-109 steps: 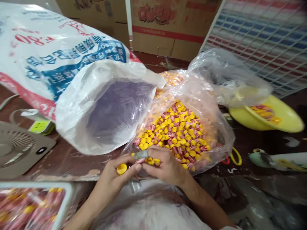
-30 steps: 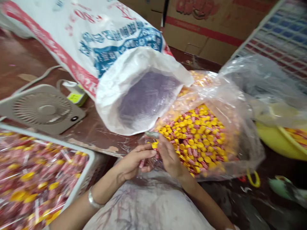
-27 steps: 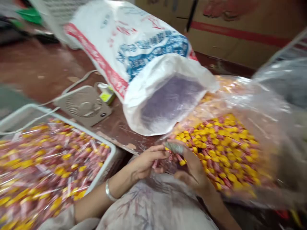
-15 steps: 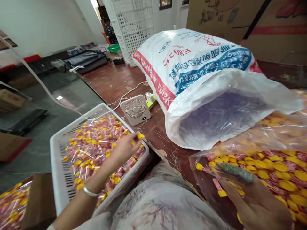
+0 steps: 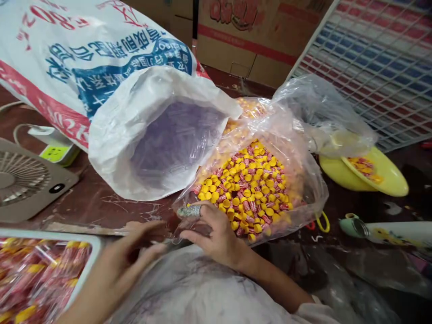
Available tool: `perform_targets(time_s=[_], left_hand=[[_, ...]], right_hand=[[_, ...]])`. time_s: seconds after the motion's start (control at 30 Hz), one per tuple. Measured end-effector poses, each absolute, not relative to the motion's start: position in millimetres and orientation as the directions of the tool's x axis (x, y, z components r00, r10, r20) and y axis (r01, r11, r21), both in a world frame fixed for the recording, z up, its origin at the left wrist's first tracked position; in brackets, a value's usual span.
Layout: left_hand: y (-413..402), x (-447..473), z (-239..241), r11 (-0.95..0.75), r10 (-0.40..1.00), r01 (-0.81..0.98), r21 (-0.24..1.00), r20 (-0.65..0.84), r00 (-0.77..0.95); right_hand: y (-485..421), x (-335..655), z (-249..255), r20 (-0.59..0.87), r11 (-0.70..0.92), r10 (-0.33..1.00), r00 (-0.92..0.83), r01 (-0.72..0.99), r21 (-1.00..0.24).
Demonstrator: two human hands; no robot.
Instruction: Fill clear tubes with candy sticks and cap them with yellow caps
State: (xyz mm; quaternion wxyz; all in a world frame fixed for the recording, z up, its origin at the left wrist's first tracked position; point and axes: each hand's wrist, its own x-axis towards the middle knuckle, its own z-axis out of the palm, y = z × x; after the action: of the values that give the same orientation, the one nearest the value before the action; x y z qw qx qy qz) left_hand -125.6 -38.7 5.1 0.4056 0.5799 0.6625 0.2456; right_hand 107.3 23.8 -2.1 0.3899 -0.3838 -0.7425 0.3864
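Lap: a pale, patterned garment (image 5: 199, 288) lies under both hands.
Crate: its white rim (image 5: 96, 252) is at lower left, beside the left forearm, with yellow-capped clear tubes (image 5: 43, 265) inside.
Left hand (image 5: 124, 256): blurred, thumb and fingers parted, between crate and bag.
Right hand (image 5: 216, 234): a greyish wrap (image 5: 189, 210) on one finger, thumb apart from it; clear plastic shows by the fingertips, whether held I cannot tell.
Yellow-capped pieces (image 5: 248, 189): heaped in the clear bag (image 5: 313, 193), just beyond the right hand.
Right side: yellow and red rings (image 5: 323, 222) near the bag, then a green-and-white bottle (image 5: 384, 231).
Left side: a fan (image 5: 33, 180), with a power strip (image 5: 56, 153) behind it.
Sack: white, mouth gaping (image 5: 114, 139), crowding the bag's left edge.
Yellow bowl (image 5: 393, 173): right of the bag, loose plastic (image 5: 320, 103) hanging over its edge.
Back: cardboard boxes (image 5: 266, 40) and a white grid rack (image 5: 367, 67).
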Motion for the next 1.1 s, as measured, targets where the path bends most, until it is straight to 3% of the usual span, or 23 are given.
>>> perform_targets(time_s=[0.1, 0.17, 0.3, 0.4, 0.5, 0.57, 0.67, 0.73, 0.9, 1.0, 1.1], left_hand=[[-16, -71, 7, 0.178, 0.944, 0.376, 0.909, -0.266, 0.196], [-3, -56, 10, 0.194, 0.924, 0.314, 0.929, -0.281, 0.261], [7, -53, 6, 0.211, 0.903, 0.337, 0.918, -0.315, 0.292], [8, -49, -4, 0.173, 0.918, 0.414, 0.894, -0.298, 0.260], [9, -43, -11, 0.135, 0.932, 0.440, 0.888, -0.265, 0.248], [10, -41, -14, 0.129, 0.940, 0.448, 0.885, -0.252, 0.228], [12, -40, -13, 0.124, 0.943, 0.452, 0.883, -0.247, 0.224], [14, -38, -11, 0.116, 0.930, 0.429, 0.896, -0.249, 0.270], [17, -31, 1, 0.183, 0.905, 0.290, 0.939, -0.276, 0.325], [19, -27, 9, 0.274, 0.886, 0.059, 0.960, -0.276, 0.373], [22, -24, 15, 0.434, 0.848, -0.218, 0.874, -0.314, 0.428]], right_hand=[[27, 125, 9, 0.321, 0.463, 0.853, -0.411, 0.315, -0.828], [36, 146, 13, 0.314, 0.463, 0.875, -0.367, 0.450, -0.763], [59, 186, 4, 0.270, 0.274, 0.947, -0.171, 0.871, -0.408], [69, 190, -8, 0.186, 0.218, 0.966, -0.178, 0.950, -0.223], [73, 184, -13, 0.175, 0.250, 0.963, -0.203, 0.916, -0.315], [73, 182, -11, 0.209, 0.278, 0.958, -0.197, 0.815, -0.509], [67, 184, -4, 0.193, 0.224, 0.975, -0.114, 0.535, -0.815], [60, 184, 3, 0.143, 0.159, 0.987, -0.070, 0.377, -0.912], [48, 173, 21, 0.168, 0.257, 0.954, -0.247, 0.391, -0.884], [46, 166, 25, 0.265, 0.450, 0.860, -0.436, 0.404, -0.796], [43, 158, 16, 0.383, 0.614, 0.770, -0.511, 0.429, -0.662]])
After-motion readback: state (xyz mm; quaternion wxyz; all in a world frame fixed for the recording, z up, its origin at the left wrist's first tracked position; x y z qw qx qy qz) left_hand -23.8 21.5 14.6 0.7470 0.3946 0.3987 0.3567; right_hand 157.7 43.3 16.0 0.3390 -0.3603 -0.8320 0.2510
